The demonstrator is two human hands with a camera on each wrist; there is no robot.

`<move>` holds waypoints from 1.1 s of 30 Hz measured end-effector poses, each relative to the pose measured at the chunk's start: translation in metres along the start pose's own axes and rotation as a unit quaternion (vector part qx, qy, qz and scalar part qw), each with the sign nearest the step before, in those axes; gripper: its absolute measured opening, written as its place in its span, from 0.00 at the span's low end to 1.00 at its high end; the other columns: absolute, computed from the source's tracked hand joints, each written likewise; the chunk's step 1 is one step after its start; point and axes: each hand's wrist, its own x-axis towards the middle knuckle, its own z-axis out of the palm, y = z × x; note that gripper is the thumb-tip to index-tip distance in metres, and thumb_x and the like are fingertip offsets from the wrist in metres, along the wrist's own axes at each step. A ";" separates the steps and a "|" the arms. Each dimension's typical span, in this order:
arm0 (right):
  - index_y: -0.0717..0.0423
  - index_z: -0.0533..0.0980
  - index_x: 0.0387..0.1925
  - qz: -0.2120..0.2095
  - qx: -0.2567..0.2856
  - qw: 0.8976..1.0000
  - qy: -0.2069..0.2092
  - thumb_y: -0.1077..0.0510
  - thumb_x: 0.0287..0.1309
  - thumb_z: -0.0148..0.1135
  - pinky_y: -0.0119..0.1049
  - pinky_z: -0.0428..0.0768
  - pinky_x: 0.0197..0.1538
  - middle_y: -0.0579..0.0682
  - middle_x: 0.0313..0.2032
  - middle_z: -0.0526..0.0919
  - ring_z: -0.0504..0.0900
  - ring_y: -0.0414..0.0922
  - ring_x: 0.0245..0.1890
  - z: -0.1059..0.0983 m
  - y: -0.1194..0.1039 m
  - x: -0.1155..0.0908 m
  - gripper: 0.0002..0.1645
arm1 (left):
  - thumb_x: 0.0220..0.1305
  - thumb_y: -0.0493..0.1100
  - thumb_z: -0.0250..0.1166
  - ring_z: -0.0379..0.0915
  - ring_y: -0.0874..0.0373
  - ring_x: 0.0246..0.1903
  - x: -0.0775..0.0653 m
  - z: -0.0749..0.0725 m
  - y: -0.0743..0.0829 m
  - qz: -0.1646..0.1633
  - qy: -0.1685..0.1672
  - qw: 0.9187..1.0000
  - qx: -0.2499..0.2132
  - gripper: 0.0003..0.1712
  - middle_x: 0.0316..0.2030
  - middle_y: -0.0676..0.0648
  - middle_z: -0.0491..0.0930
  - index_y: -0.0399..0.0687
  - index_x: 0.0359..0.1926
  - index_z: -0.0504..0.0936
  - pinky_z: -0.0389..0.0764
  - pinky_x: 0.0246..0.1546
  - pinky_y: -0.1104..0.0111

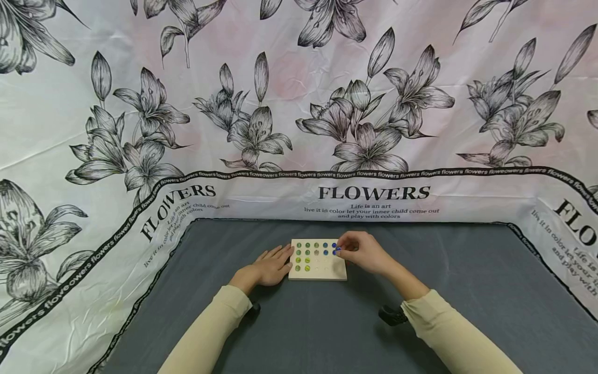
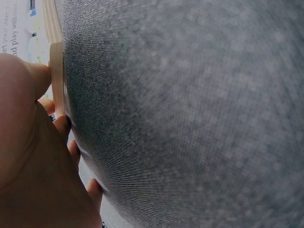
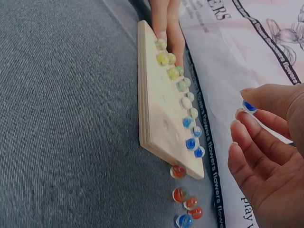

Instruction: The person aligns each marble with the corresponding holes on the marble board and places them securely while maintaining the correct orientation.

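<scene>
A pale wooden board (image 1: 334, 271) with shallow hollows lies on the grey cloth. Glass marbles sit in it: green marbles (image 1: 307, 245) at the back left, yellow ones (image 1: 307, 268) at the front left, blue marbles (image 3: 191, 144) at the back right. Bare hollows show in the front right part. My left hand (image 1: 268, 268) rests at the board's left edge, fingers extended and thumb touching its side. Above the board's right end, my right hand (image 1: 362, 252) pinches a blue marble (image 3: 249, 107) between thumb and fingertip, the other fingers loosely bent.
Several orange-red marbles (image 3: 179, 194) and a blue marble (image 3: 184, 221) lie on the cloth (image 3: 71, 118) just off the board's right end. A white flower-print sheet (image 1: 261, 197) with black lettering borders the cloth at the back and sides.
</scene>
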 end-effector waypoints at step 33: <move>0.61 0.83 0.41 -0.024 -0.001 1.000 0.010 0.61 0.63 0.70 0.37 0.81 0.38 0.47 0.32 0.84 0.81 0.41 0.33 0.043 0.001 0.016 0.07 | 0.85 0.53 0.40 0.39 0.48 0.81 0.000 -0.001 0.001 -0.002 0.000 1.000 -0.001 0.33 0.82 0.49 0.44 0.51 0.83 0.48 0.43 0.78 0.47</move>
